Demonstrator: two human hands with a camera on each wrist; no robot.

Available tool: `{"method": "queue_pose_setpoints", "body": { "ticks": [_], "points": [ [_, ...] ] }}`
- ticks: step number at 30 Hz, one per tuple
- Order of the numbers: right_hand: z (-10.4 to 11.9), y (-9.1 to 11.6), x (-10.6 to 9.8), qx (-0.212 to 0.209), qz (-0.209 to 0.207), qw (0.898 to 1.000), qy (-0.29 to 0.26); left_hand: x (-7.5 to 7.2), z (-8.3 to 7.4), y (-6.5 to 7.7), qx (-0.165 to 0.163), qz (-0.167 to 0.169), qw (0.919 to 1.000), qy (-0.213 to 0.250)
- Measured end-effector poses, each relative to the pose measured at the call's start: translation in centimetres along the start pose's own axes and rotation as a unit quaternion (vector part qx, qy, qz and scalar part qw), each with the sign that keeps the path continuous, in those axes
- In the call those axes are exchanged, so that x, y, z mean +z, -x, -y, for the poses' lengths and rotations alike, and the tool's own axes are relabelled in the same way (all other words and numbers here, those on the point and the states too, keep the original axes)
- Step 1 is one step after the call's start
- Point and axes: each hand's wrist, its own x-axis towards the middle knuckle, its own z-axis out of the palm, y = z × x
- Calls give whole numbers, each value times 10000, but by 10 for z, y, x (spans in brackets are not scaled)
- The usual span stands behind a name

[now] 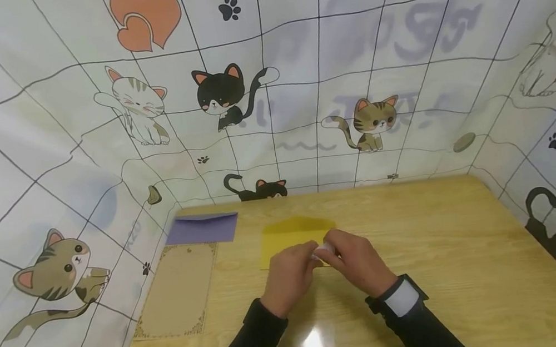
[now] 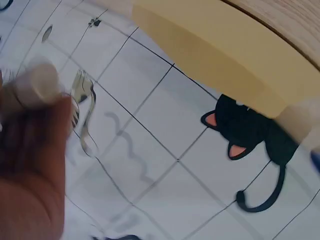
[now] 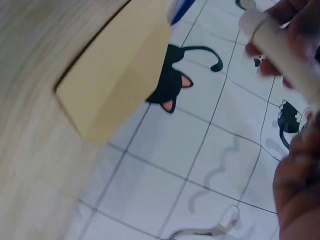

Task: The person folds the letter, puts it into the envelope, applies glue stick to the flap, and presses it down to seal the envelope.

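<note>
Both hands meet over the lower right part of a yellow envelope, which lies with its flap raised toward the back. Between them is a short white tube that looks like a glue stick. My left hand grips one end, and my right hand pinches the other. In the right wrist view the white tube shows a seam near its tip, with the left hand's fingers round it and the right hand below. Motion blurs the tube and left hand in the left wrist view.
A purple envelope lies at the table's back left corner. In front of it is a beige sheet with an ornate border. Cloth printed with cats hangs behind and at both sides of the wooden table.
</note>
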Motion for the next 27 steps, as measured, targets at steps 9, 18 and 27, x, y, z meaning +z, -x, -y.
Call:
{"method": "queue_pose_setpoints", "body": {
  "ticks": [9, 18, 27],
  "points": [
    [1, 0, -24, -1833, 3, 9827, -247, -26, 34, -2, -1121, 2028, 9413, 2456],
    [-35, 7, -27, 615, -269, 9964, -517, -12, 28, -10, -2261, 885, 8940, 3766],
    [-92, 34, -4, 3023, 708, 9494, -474, -11, 39, -7, -3406, 471, 8029, 4869]
  ]
}}
